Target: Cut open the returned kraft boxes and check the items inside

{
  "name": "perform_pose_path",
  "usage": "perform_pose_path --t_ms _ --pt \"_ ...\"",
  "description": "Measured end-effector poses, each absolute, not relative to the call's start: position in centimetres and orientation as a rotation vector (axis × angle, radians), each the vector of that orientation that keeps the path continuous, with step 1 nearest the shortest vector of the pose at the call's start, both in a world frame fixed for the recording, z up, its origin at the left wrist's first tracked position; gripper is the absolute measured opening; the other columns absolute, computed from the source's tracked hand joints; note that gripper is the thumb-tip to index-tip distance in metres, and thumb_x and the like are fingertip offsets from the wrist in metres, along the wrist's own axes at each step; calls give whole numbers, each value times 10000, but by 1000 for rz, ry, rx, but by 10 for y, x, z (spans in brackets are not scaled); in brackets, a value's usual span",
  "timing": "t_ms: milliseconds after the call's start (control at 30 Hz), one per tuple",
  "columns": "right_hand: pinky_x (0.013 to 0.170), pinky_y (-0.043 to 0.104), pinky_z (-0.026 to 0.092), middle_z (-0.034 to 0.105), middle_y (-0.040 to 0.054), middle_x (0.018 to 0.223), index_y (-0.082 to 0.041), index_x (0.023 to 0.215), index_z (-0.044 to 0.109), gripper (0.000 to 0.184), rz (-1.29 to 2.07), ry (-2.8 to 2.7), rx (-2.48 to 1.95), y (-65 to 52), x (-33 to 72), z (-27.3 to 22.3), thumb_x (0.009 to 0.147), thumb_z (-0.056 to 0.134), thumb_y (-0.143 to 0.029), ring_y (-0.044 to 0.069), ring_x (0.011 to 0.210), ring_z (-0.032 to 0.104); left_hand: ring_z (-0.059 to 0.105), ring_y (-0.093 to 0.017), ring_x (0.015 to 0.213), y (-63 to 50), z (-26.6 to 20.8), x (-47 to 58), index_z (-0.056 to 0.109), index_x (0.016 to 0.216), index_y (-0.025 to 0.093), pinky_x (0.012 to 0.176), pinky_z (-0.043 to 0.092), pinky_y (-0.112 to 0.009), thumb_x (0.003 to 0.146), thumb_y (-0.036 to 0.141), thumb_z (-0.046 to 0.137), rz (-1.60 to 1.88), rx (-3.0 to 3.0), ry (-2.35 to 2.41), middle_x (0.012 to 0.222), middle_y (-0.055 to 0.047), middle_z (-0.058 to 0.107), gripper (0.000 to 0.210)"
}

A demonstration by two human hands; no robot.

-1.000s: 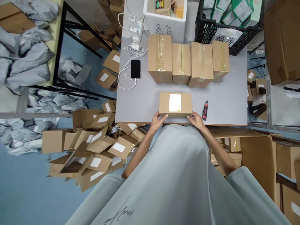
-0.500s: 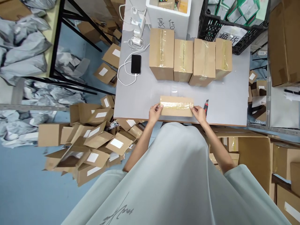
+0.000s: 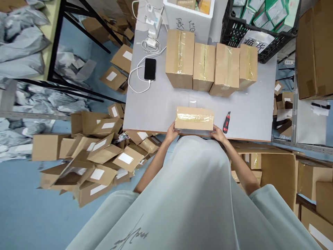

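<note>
A small cardboard box (image 3: pixel 194 123) with shiny clear tape along it is between my two hands near the front edge of the grey table (image 3: pixel 161 107). My left hand (image 3: pixel 171 132) grips its lower left corner. At the lower right corner, my right hand (image 3: pixel 218 133) holds it, fingers bent against the end. Parts of the fingers on both hands are hidden by the box. A red and black utility knife (image 3: pixel 227 122) lies on the table just right of my right hand. Behind, several taped cardboard boxes (image 3: pixel 180 59) stand in a row.
A phone (image 3: pixel 150 69) on a white cable lies at the table's left, near a power strip (image 3: pixel 154 24). At the back are a white foam box (image 3: pixel 188 22) and a black crate (image 3: pixel 256 34). Cardboard boxes (image 3: pixel 101 152) are heaped on the floor at left; a large carton (image 3: pixel 278 170) stands right.
My hands have slid from the upper ends of the box down to its lower corners. The box has tilted, showing more of its front side. The knife is now fully in view.
</note>
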State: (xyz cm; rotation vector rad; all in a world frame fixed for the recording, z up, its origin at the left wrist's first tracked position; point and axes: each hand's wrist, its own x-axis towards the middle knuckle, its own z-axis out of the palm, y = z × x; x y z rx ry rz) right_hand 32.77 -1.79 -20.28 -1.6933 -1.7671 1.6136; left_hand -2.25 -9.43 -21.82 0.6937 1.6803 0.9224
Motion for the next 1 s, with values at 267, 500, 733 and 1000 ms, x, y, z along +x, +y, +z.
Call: perform_pose_path --t_ms 267,500,733,1000 --pt "1076 481 641 761 162 1277 -194 1259 796 608 1474 -1758 -1634 -12 317 -184 948 695 -707 330 1212 743 728 -342 1277 -85 -200 -20 758 1274 170 1156 607 -534 806 266 818 910 774 1693 1284 -148 758 482" --pt "882 384 591 724 104 964 -226 898 795 769 1204 -1972 -1686 11 312 -141 1007 465 -913 277 941 724 690 -270 1157 -79 -174 -30 786 1361 202 1102 622 -453 909 492 825 993 923 1772 1142 -84 595 539" --pt "733 341 469 734 121 777 -220 722 739 822 1128 -1990 -1875 27 301 -125 1030 419 -912 273 822 704 591 -237 909 -64 -174 -29 852 1062 189 930 582 -362 951 597 776 877 1048 1866 841 -43 565 430" --pt "728 330 493 758 106 749 -197 752 777 824 1263 -1925 -1951 27 303 -141 992 471 -923 271 843 714 662 -225 919 -67 -191 -22 851 1186 153 999 577 -400 898 608 812 851 855 1886 989 -78 692 540"
